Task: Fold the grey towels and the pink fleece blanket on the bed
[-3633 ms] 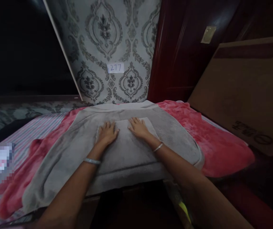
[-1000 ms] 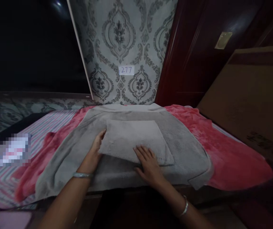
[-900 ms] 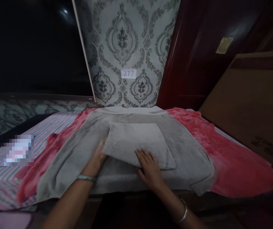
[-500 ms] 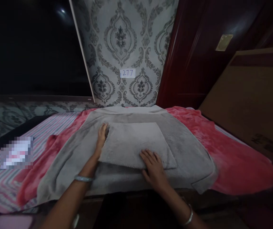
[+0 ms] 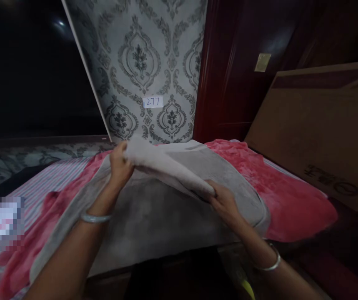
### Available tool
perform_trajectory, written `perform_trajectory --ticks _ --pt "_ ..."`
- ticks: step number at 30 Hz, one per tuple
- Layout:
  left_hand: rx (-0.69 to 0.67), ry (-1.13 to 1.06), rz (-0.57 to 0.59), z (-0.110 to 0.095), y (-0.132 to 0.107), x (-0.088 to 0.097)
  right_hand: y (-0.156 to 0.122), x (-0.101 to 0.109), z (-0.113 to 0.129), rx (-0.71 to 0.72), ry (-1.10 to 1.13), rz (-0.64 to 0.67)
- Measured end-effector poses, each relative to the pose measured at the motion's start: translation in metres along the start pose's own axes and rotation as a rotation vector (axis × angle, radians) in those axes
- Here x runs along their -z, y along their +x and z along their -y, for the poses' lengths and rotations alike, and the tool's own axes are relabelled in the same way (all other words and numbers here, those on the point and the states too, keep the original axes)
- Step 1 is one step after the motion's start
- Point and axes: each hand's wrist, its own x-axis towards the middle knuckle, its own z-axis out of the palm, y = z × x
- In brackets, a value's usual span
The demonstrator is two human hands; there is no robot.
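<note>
A folded light grey plush cloth (image 5: 166,162) is raised off the bed covering and tilts down from left to right. My left hand (image 5: 121,164) is closed on its upper left end. At the lower right end my right hand (image 5: 225,202) grips the edge, with the fingertips partly hidden by the fabric. Beneath them lies a spread grey blanket (image 5: 153,221), whose front edge hangs over the near side. A bracelet circles each wrist.
Pink-red plush fabric (image 5: 294,204) shows on both sides of the grey blanket. Striped cloth (image 5: 53,179) lies at left. A large cardboard box (image 5: 316,133) stands at right, and a dark screen (image 5: 31,75) at upper left. Patterned wallpaper (image 5: 139,58) carries a paper marked 277 (image 5: 153,101).
Both hands have gone from resting at the flat folded cloth to gripping it. The cloth has come up off the blanket, left end highest. The view has shifted right.
</note>
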Motion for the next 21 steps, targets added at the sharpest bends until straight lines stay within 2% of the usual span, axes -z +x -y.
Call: perform_trajectory --ticks 1,3,5,7,10,11,13,16,18,21 --pt "-0.021 0.026 -0.013 -0.016 0.017 0.006 0.008 0.011 0.013 -0.045 0.068 0.003" --pt "-0.095 0.229 0.019 -0.046 0.052 0.016 0.022 0.027 0.033 -0.156 0.235 0.013" --pt "-0.125 0.395 0.084 -0.07 0.085 0.016 0.032 0.032 0.041 -0.296 0.443 0.045" --pt "-0.105 0.532 0.221 -0.08 0.108 0.002 0.041 0.026 0.034 -0.435 0.646 0.092" --pt "-0.012 0.645 0.45 -0.068 0.115 -0.037 0.049 0.002 0.003 -0.579 0.813 0.139" --pt "0.017 0.657 0.492 -0.058 0.109 -0.053 0.05 -0.008 -0.01 -0.612 0.811 0.148" --pt "0.009 0.629 0.482 -0.037 0.084 -0.081 0.049 -0.026 -0.036 -0.662 0.735 0.15" --pt "0.058 0.428 0.606 -0.006 0.033 -0.108 0.038 -0.041 -0.066 -0.679 0.631 0.147" --pt "0.084 0.376 0.651 0.012 0.0 -0.11 0.03 -0.045 -0.08 -0.661 0.627 0.156" --pt "0.17 0.346 0.637 0.041 -0.044 -0.092 0.022 -0.046 -0.096 -0.606 0.623 0.14"
